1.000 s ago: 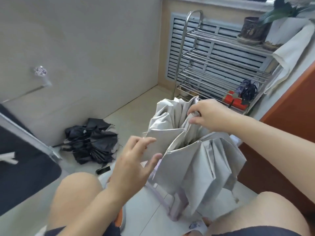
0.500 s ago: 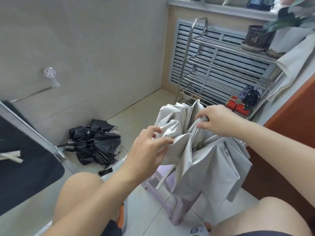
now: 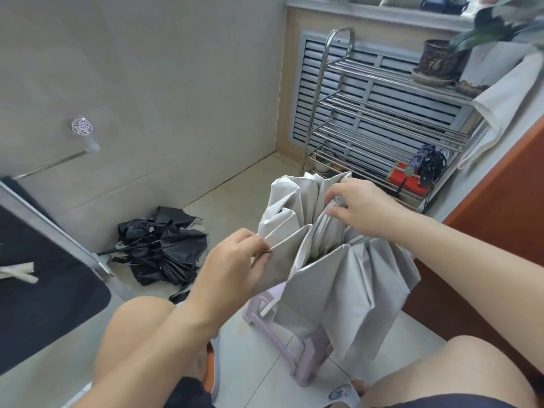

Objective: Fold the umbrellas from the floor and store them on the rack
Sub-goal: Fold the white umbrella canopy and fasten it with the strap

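Observation:
A grey umbrella (image 3: 347, 278) with loose pleated canopy hangs in front of me, tip end up. My right hand (image 3: 362, 210) grips its top around the shaft tip. My left hand (image 3: 235, 263) pinches the edge of one canopy fold on the left side. A crumpled black umbrella (image 3: 162, 245) lies on the floor by the wall. The steel rack (image 3: 382, 113) stands at the back against the grille; a folded dark umbrella (image 3: 424, 160) lies on a lower shelf.
A lilac plastic stool (image 3: 294, 348) stands under the grey umbrella. My bare knees are at the bottom. A plant pot (image 3: 435, 60) and a white cloth (image 3: 506, 92) sit on the rack's top. A red box (image 3: 403, 178) lies by the folded umbrella. An orange cabinet is right.
My left hand went from open beside the canopy to pinching a fold and drawing it leftward. My right hand kept its grip on the top. The view tilted slightly.

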